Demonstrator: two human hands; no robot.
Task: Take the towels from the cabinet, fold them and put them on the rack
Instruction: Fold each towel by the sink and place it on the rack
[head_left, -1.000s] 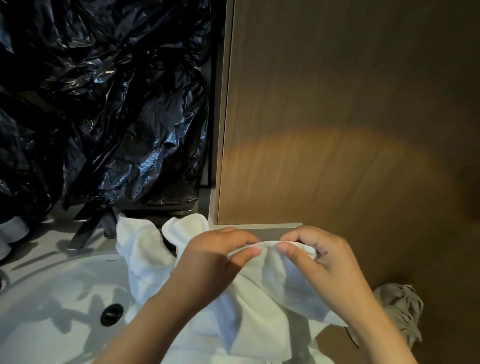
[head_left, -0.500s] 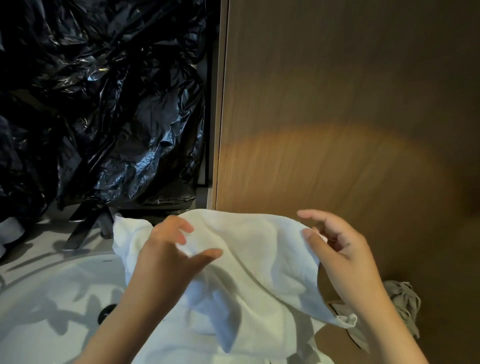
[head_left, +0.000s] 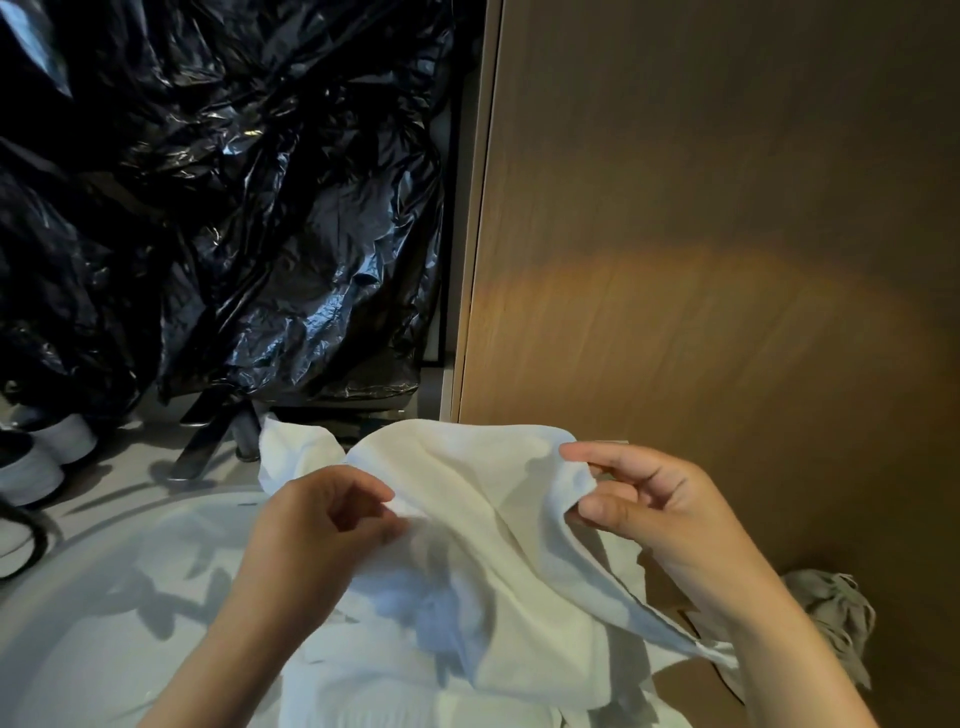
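Right of centre stands the big wood panel (head_left: 727, 260), with black plastic (head_left: 234, 208) heaped to its left along the counter's back edge. Below them, the white basin (head_left: 130, 597) takes the near left corner. Over the basin's right rim hangs the towel (head_left: 493, 545), lifted off the counter and stretched wide, most likely to find an edge for the first fold. Left hand (head_left: 317, 535): fingers curled in, pinching the top hem, though it's blurry there. Right hand (head_left: 660, 514): thumb above, forefinger below, nipping the other corner, remaining fingers loosely bent. Smallest of all, a grey cloth (head_left: 831, 608) lies crumpled at the near right, beside the right forearm.
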